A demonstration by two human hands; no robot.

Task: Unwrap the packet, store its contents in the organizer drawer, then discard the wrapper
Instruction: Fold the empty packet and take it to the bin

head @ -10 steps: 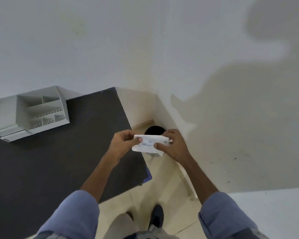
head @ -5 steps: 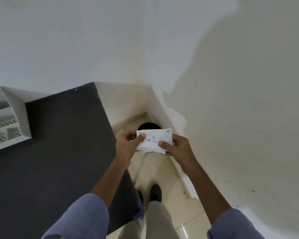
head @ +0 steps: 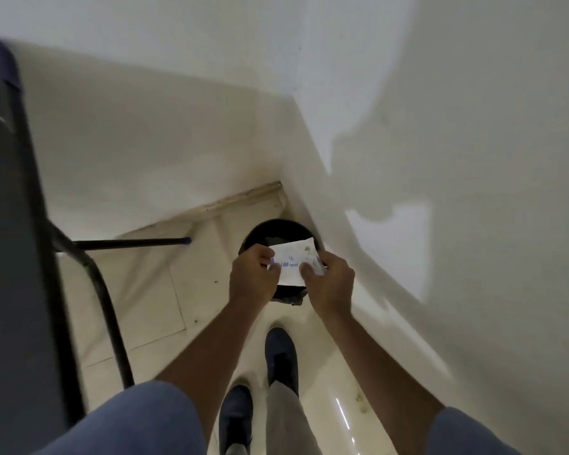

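The wrapper [head: 291,262], a white paper piece with blue print, is held flat between both hands above a black bin [head: 278,233]. The left hand [head: 250,279] pinches its left edge, thumb on top and fingers curled under. The right hand [head: 329,284] grips the right edge the same way, thumb pressed on the printed face, with a crumpled bit of wrapper bunched against the fingers [head: 321,259]. Whether anything is left inside the wrapper is hard to tell, as the frame is blurred.

Just beyond the fingertips and partly hidden under the wrapper, the bin stands on the floor [head: 151,290] in the corner where two white walls meet; the right wall [head: 457,126] runs close beside the right hand. Below the wrists, toward the body, two dark shoes [head: 281,353] stand on the pale tiles. Both forearms are bare, with blue sleeves [head: 138,421] pushed up near the elbows. Well left of the left hand, a dark table [head: 10,257] edge fills the side of the view, with its black leg [head: 102,300] and a crossbar [head: 128,243] beneath.
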